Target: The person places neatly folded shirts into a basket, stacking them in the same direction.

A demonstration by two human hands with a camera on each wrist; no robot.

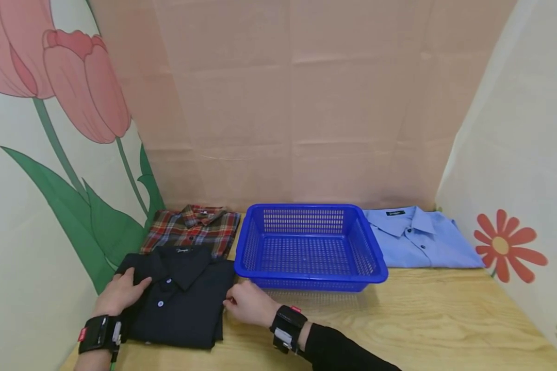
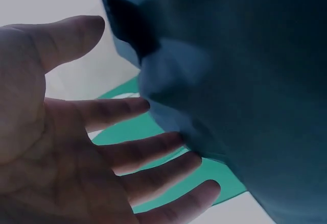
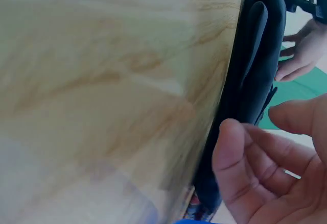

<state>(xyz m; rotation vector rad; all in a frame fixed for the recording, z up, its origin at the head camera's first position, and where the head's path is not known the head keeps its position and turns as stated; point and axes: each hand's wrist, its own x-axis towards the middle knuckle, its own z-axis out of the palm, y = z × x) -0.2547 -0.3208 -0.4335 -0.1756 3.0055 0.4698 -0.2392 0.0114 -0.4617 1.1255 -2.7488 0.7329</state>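
A folded black shirt (image 1: 185, 314) with pale buttons lies on the table, its collar at the far side. My left hand (image 1: 120, 292) is at its left edge, thumb over the front. In the left wrist view those fingers (image 2: 148, 150) are spread and straight, their tips right at the dark cloth (image 2: 245, 71). My right hand (image 1: 252, 304) is beside the shirt's right edge, near the basket's front corner. The right wrist view shows its fingers (image 3: 230, 152) bent, tips close to the layered side of the shirt (image 3: 258, 66), thumb apart, nothing pinched between them.
A blue plastic basket (image 1: 306, 279) stands right of the black shirt with nothing inside. Behind the black shirt lies a folded red plaid shirt (image 1: 160, 232). A folded light blue shirt (image 1: 441, 247) lies right of the basket. Printed cloth walls (image 1: 515, 154) enclose the wooden table (image 1: 422, 319).
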